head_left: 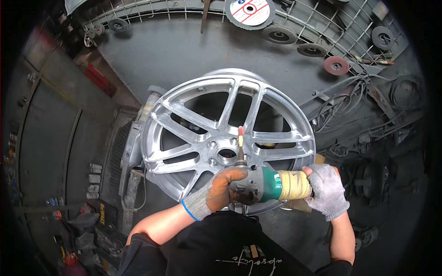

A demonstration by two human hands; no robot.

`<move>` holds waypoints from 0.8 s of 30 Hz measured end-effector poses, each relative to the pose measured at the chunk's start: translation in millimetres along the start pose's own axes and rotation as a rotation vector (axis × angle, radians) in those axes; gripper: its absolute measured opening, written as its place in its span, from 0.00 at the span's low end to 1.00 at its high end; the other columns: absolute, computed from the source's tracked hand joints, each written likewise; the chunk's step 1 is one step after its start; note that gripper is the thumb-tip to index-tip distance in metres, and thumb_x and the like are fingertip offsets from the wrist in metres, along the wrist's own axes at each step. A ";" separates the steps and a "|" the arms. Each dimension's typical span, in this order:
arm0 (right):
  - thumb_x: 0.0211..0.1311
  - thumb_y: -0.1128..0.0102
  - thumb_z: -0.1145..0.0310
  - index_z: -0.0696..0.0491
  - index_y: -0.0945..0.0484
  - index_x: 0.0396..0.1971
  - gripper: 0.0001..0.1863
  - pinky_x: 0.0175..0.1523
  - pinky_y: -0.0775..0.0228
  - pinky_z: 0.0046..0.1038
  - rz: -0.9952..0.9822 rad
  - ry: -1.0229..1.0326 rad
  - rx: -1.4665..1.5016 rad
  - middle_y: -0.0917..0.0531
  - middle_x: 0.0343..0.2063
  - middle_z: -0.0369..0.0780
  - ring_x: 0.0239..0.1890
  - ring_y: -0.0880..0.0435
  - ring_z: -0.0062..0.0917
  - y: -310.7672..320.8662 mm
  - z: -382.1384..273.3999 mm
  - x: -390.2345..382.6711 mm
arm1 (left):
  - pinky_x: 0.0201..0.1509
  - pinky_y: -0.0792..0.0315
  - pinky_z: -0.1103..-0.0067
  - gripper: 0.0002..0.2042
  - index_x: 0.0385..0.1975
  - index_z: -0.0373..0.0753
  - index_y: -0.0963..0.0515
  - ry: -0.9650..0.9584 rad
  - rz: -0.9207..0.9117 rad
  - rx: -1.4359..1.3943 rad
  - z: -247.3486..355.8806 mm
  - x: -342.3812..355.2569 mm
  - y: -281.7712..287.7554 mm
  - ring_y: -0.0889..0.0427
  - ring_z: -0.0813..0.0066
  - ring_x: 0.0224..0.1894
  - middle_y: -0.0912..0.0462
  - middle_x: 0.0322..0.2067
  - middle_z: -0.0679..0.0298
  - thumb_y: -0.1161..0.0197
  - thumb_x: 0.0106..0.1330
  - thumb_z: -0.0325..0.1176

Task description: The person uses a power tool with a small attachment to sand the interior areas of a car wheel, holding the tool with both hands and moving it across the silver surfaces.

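Observation:
A silver alloy wheel rim [271, 136] with several paired spokes stands in front of me, tilted with its face toward me. Across its lower part I hold a green and black angle grinder [269, 183] whose rear grip is wrapped in yellow tape. From its head a thin shaft with a red and yellow tapered tip [240, 133] points away, over the hub. Whether the tip touches metal, I cannot tell. My left hand [218, 193], in a grey glove with an orange palm, wraps the grinder's head. My gloved right hand [328, 191] closes round the rear end of the taped grip.
A wire rack [317, 23] along the far side carries several grinding discs [249, 13]. Coiled cables [343, 99] hang at the right. To the left stands a grey metal machine part [133, 149], with small cans [94, 178] beyond it.

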State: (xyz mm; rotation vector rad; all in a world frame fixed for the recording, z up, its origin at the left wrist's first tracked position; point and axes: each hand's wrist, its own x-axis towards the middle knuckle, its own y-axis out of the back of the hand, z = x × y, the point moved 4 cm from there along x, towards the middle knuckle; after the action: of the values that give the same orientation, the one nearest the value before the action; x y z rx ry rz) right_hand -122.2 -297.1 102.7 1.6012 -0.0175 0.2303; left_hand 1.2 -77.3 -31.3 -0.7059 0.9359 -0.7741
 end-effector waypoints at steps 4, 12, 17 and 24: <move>0.32 0.28 0.67 0.51 0.21 0.54 0.38 0.53 0.31 0.40 0.018 0.001 -0.001 0.18 0.42 0.41 0.45 0.19 0.39 -0.5 0.8 0.8 | 0.40 0.16 0.59 0.23 0.55 0.30 0.27 0.021 -0.049 0.035 0.8 2.8 -1.0 0.13 0.54 0.42 0.17 0.46 0.49 0.42 0.66 0.41; 0.33 0.28 0.66 0.50 0.22 0.55 0.38 0.53 0.31 0.41 -0.002 -0.005 0.000 0.18 0.43 0.42 0.45 0.20 0.39 -3.6 -0.8 3.5 | 0.38 0.16 0.62 0.24 0.55 0.30 0.28 0.004 -0.005 -0.039 5.6 1.9 0.9 0.13 0.56 0.39 0.17 0.44 0.50 0.40 0.65 0.41; 0.33 0.28 0.66 0.51 0.22 0.54 0.38 0.53 0.31 0.40 0.016 -0.003 -0.004 0.18 0.43 0.42 0.45 0.20 0.39 -4.4 -2.2 1.0 | 0.34 0.16 0.65 0.22 0.54 0.32 0.27 0.001 0.003 0.006 2.0 6.6 5.3 0.14 0.59 0.38 0.17 0.44 0.53 0.39 0.65 0.40; 0.29 0.24 0.67 0.51 0.24 0.56 0.43 0.53 0.31 0.39 -0.011 -0.024 0.045 0.19 0.44 0.41 0.46 0.20 0.39 -10.1 -15.6 6.9 | 0.32 0.18 0.67 0.21 0.54 0.35 0.26 0.054 -0.041 -0.065 18.8 -5.7 10.2 0.14 0.60 0.36 0.16 0.42 0.55 0.41 0.66 0.41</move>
State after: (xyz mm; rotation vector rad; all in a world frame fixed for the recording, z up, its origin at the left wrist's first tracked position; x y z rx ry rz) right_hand -116.0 -280.3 94.2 1.6485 -0.0220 0.2044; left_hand 18.5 -63.5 -29.2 -0.7656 1.0018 -0.8049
